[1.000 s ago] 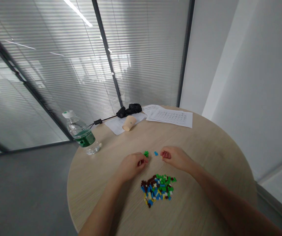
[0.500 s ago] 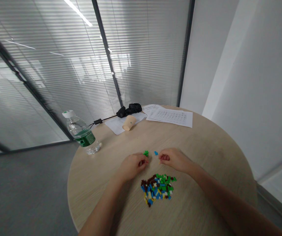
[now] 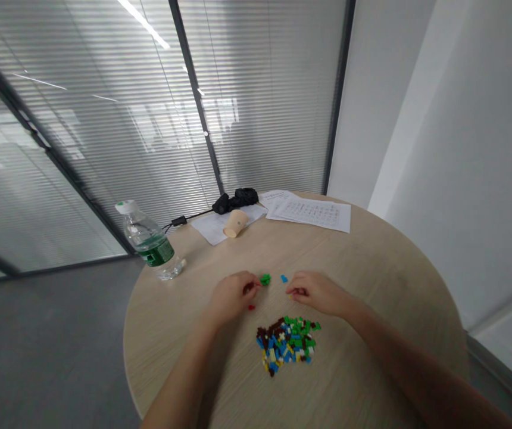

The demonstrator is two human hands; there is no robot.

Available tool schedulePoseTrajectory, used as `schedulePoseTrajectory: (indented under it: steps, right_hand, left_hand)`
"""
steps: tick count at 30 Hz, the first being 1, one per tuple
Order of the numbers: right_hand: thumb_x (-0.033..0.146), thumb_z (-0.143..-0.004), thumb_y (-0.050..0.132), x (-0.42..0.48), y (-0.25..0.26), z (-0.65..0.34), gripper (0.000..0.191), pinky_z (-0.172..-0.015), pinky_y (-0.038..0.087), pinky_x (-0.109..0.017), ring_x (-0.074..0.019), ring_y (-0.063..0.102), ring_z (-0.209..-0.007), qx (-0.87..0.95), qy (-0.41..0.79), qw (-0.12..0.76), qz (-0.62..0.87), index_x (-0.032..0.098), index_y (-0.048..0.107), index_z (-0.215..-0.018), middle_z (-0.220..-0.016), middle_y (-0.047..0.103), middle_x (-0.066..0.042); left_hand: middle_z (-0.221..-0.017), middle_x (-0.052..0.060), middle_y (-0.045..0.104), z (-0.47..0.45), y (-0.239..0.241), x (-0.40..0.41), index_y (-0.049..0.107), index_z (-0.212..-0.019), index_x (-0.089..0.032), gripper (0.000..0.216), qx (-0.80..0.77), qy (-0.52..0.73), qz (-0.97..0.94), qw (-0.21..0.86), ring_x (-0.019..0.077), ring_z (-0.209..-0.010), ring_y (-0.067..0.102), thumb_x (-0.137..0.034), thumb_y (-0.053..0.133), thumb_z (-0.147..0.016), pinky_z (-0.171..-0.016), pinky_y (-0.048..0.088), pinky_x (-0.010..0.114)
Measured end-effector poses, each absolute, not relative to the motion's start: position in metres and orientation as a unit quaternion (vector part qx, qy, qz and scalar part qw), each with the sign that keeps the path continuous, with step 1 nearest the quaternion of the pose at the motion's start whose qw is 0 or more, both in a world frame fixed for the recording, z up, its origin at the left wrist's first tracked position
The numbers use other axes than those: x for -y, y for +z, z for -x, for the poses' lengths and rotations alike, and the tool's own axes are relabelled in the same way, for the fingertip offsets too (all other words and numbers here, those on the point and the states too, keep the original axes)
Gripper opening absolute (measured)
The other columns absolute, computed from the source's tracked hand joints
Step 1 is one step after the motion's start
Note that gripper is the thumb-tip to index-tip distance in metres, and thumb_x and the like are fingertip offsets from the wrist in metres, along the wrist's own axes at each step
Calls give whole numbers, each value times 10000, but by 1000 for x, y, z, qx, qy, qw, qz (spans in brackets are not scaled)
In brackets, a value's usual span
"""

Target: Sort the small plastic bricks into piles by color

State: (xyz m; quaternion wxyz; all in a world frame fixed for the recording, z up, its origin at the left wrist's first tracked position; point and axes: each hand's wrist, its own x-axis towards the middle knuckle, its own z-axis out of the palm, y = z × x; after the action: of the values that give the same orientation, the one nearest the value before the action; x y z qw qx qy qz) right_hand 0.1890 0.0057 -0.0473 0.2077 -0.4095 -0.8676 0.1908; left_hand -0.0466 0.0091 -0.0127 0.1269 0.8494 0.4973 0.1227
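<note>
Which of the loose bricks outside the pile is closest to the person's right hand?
The blue brick, just beyond the right hand; the green piece and red brick lie farther left, by the left hand.

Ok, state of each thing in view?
left hand: closed on a red brick
right hand: curled, contents unclear
second red brick: loose on table
green piece: apart from pile
blue brick: apart from pile
brick pile: loose, mixed colours
bottle: upright, capped
paper cup: on its side
papers: lying flat
</note>
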Motion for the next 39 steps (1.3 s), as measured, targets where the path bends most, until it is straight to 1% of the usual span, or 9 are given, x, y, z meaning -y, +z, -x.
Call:
schedulePoseTrajectory:
  steps: [5, 8, 10, 14, 17, 20, 27, 33, 39]
  right_hand:
    - [142, -809, 570, -4, -43, -187, 102, -646, 368, -224, -127, 531, -694, 873, 174, 189, 414, 162, 660, -764, -780, 605, -31]
    - [126, -782, 578, -2, -42, -183, 84, -624, 369, -225, -122, 519, -662, 862, 194, 202, 423, 155, 645, -741, -759, 597, -28]
    - [136, -773, 579, 0, -44, -179, 68, -607, 379, -222, -119, 520, -648, 836, 241, 234, 435, 155, 643, -757, -753, 602, -26]
    - [177, -764, 575, 1, -49, -170, 58, -576, 399, -210, -111, 528, -621, 739, 400, 305, 447, 162, 631, -764, -688, 606, -4]
    - [214, -754, 578, 1, -50, -166, 73, -504, 357, -196, -91, 484, -545, 686, 500, 310, 427, 157, 620, -738, -601, 561, 23]
    - [296, -739, 606, 0, -52, -165, 149, -450, 299, -191, -72, 417, -477, 645, 559, 317, 413, 149, 602, -712, -528, 487, 46]
    - [446, -700, 657, -2, -56, -166, 305, -474, 293, -205, -75, 413, -490, 638, 578, 332, 386, 144, 613, -706, -531, 491, 44]
    - [437, -687, 664, -1, -55, -168, 304, -491, 308, -211, -90, 466, -525, 621, 585, 338, 397, 135, 653, -722, -556, 547, 21]
    - [416, -660, 683, -1, -55, -167, 288, -524, 353, -215, -93, 502, -552, 597, 605, 342, 401, 138, 685, -736, -613, 597, 3]
  left_hand:
    - [-919, 36, 676, 53, -13, -12, 663, -915, -202, 219, -532, 148, -827, 104, 158, -796, 592, -208, 457, -841, -692, 398, 242]
    - [-893, 33, 666, 50, -15, -11, 656, -912, -197, 208, -522, 141, -834, 112, 148, -753, 577, -209, 462, -839, -664, 391, 238]
    - [-868, 23, 649, 44, -16, -8, 647, -915, -198, 184, -492, 136, -850, 131, 137, -723, 560, -214, 482, -834, -648, 388, 230]
    - [-833, 6, 617, 30, -17, -2, 628, -910, -199, 123, -408, 164, -882, 167, 118, -708, 532, -227, 538, -831, -639, 382, 210]
    - [-817, 7, 604, 24, -16, 2, 622, -866, -188, 95, -378, 196, -889, 167, 116, -722, 525, -254, 559, -842, -645, 380, 206]
    - [-789, 12, 596, 23, -17, 2, 618, -838, -175, 123, -368, 225, -889, 150, 117, -708, 514, -282, 561, -852, -636, 375, 210]
    - [-736, 14, 592, 24, -18, 3, 630, -800, -172, 149, -353, 242, -892, 147, 122, -705, 519, -276, 544, -862, -650, 385, 218]
    - [-711, 12, 590, 23, -15, 5, 633, -775, -174, 135, -359, 243, -889, 150, 124, -691, 519, -238, 541, -850, -652, 390, 225]
    - [-730, 4, 599, 23, -13, 4, 623, -771, -175, 91, -376, 240, -880, 165, 121, -695, 519, -126, 547, -767, -658, 397, 220]
